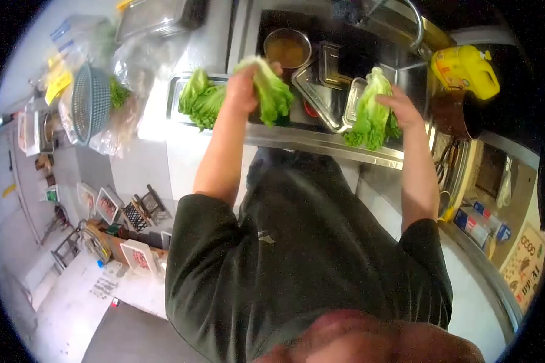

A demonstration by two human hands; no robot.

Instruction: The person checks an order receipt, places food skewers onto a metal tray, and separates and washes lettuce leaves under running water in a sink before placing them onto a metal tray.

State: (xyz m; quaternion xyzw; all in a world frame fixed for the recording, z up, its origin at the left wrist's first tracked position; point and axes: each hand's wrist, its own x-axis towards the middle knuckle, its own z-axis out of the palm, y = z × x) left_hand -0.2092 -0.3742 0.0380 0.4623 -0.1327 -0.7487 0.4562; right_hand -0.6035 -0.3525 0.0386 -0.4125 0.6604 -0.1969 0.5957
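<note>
My left hand (242, 92) is closed around a bunch of green lettuce (272, 97) above the sink's left front edge. In my right hand (401, 107) is another piece of lettuce (369, 115), pale stem end up and leafy end hanging over the front of the sink. More lettuce leaves (201, 100) lie in a metal tray (174, 109) just left of my left hand. Between my hands, metal trays (318, 97) rest in the sink (339, 140). Behind them stands a round bowl (287, 48) with brownish contents.
A curved faucet (419, 27) rises at the back right, near a yellow jug (466, 71). At left are a grey-blue colander (91, 103), plastic bags (133, 66) and a lidded container (157, 21). A dark pot (454, 115) sits right of the sink.
</note>
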